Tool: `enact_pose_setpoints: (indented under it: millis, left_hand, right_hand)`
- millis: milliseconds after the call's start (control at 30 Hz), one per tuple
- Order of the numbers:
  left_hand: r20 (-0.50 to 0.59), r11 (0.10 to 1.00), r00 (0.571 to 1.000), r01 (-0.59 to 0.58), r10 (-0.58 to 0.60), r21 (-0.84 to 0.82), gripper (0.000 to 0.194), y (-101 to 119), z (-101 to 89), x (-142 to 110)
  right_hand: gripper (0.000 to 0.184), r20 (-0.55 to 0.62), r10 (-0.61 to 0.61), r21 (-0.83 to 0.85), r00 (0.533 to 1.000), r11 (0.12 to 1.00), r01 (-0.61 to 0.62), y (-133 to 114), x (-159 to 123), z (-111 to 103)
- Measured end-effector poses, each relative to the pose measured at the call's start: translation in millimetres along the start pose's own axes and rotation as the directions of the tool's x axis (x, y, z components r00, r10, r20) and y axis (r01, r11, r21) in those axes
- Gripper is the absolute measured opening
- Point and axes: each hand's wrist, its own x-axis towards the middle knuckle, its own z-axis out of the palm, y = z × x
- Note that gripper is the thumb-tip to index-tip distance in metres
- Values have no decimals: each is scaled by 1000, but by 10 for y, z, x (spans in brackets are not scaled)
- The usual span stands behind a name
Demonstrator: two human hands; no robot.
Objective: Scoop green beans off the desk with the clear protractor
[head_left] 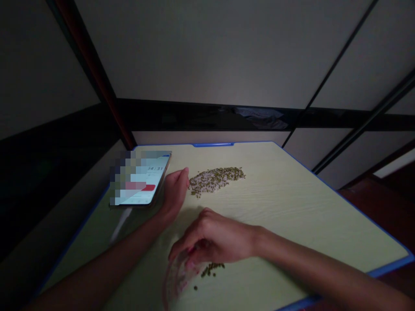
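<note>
A spread pile of green beans mixed with pale grains (215, 179) lies near the middle of the table. At its left end rests my left hand (175, 190), on its side with the thumb up and fingers curled in; what they hold, if anything, is hidden. My right hand (214, 237) is closer to me, palm down, its fingers bent over the rim of a see-through container (177, 280) with pinkish edges. That container looks tilted, and the dim light blurs its outline. A small cluster of green beans (212, 268) lies just beside it, under my right hand.
A lit phone (144, 183) lies to the left of my left hand, partly pixelated. The pale table (292, 207) has a blue edge with a blue handle (213, 144) at the far side. Cabinet panels (210, 56) stand right behind it.
</note>
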Motion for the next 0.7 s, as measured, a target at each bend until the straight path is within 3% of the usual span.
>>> enact_pose_setpoints:
  millis: [100, 200, 300, 367, 467, 533, 600, 700]
  left_hand:
    - [2, 1000, 1000, -7, 7, -11, 34, -21, -3, 5]
    - [29, 1000, 1000, -10, 10, -15, 33, -52, -31, 23]
    - [124, 1000, 992, -4, 6, -15, 33, -69, -89, 54]
    - [203, 1000, 979, 3, 0, -10, 35, -45, -140, 62]
    - [313, 1000, 949, 9, -18, 29, 35, 64, -235, 14]
    - [397, 998, 917, 7, -34, 69, 36, 172, -315, -61]
    - [474, 994, 879, 0, -52, 109, 39, 282, -409, -156]
    - [551, 974, 826, -7, -123, 228, 41, 410, -570, -307]
  right_hand:
    - [28, -82, 41, 95, 996, 995, -33, -39, -38, -22]
    - [27, -184, 198, 188, 963, 969, -163, -51, -226, -113]
    - [26, -411, 352, 159, 841, 936, -314, 18, -551, -248]
    - [28, -567, 396, 132, 722, 909, -395, 107, -803, -323]
    - [34, -677, 494, 186, 546, 832, -523, 239, -1147, -373]
    - [38, -695, 557, 246, 454, 778, -579, 286, -1314, -356]
    - [42, -716, 568, 242, 406, 748, -618, 293, -1423, -310]
    - [46, -756, 518, 138, 401, 724, -676, 264, -1502, -222]
